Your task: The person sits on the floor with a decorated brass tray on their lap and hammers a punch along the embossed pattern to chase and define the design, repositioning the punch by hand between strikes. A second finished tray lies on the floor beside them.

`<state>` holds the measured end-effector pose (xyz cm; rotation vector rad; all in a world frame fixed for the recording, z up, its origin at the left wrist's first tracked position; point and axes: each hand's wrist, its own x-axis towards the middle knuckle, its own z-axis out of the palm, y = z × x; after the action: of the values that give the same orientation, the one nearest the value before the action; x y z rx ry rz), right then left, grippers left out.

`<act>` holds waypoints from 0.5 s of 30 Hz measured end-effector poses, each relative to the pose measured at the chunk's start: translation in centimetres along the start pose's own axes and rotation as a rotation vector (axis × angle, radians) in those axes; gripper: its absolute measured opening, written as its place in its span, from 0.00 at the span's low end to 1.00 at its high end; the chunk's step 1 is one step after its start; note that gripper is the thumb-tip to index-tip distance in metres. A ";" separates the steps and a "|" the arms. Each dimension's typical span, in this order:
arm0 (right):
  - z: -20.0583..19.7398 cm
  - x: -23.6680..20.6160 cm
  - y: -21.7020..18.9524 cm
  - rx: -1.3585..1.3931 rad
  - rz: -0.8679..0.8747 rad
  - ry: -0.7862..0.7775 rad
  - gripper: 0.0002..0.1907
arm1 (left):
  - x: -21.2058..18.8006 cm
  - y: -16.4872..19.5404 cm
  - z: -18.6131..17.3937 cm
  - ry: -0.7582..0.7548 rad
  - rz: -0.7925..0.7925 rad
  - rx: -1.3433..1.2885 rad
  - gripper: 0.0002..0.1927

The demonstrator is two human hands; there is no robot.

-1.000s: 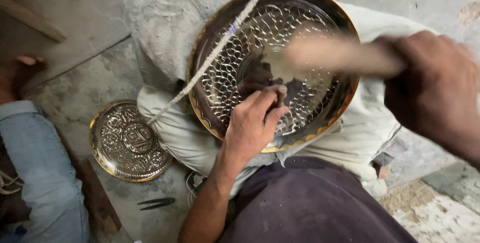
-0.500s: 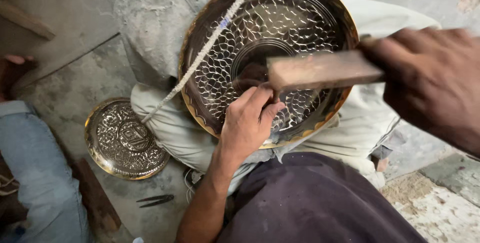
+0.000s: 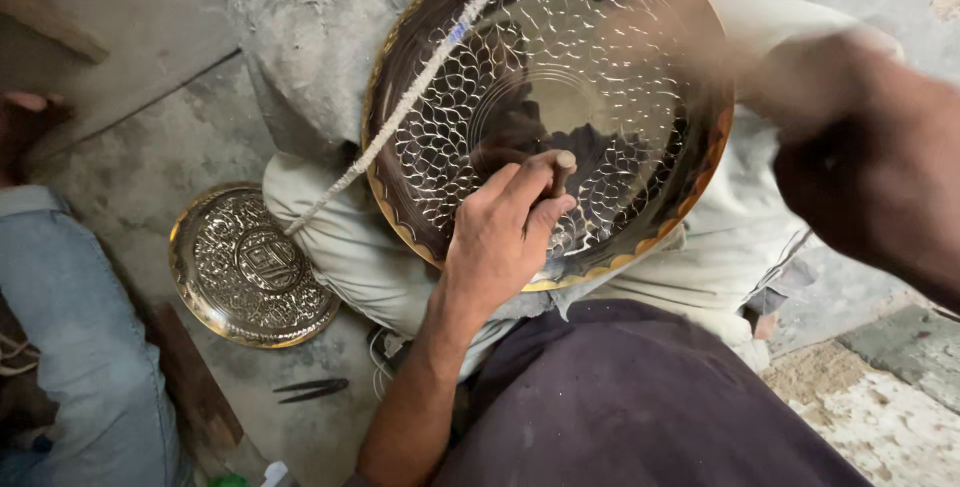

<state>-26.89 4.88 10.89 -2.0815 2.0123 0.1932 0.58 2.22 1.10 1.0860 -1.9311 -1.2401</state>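
Observation:
A large round brass plate (image 3: 610,67) with a scale pattern lies tilted on a pale cloth cushion (image 3: 335,247) over my lap. My left hand (image 3: 500,237) rests on the plate's lower part and grips a short metal punch (image 3: 563,165), which stands upright with its tip on the pattern. My right hand (image 3: 865,182) is raised at the right, blurred by motion, and closed round the handle of a wooden mallet (image 3: 790,97). The mallet's head is only a brown smear over the plate's right rim. A frayed rope (image 3: 420,82) crosses the plate's left side.
A smaller embossed brass plate (image 3: 248,267) lies on the concrete floor at the left. Beside it are another person's leg in blue jeans (image 3: 70,337) and a hand (image 3: 25,117). A thin dark metal tool (image 3: 312,389) and a wooden strip (image 3: 195,382) lie near my knee.
My right hand has swung the mallet from over the punch up and away to the right. My left hand keeps the punch on the plate.

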 end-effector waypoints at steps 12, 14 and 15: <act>0.2 0.2 -0.4 0.734 0.175 0.223 0.23 | 0.2 -0.2 -0.1 -0.016 0.012 -0.027 0.21; -0.2 0.3 -0.8 0.606 0.173 0.190 0.25 | 0.2 -0.3 -0.1 -0.026 0.011 -0.014 0.20; -0.2 0.3 -0.9 0.189 0.009 0.219 0.26 | 0.2 -0.4 -0.2 -0.020 0.022 -0.008 0.20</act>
<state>-25.99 4.55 11.11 -2.0499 2.0688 -0.2243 0.75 1.89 0.85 1.0495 -1.9461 -1.2500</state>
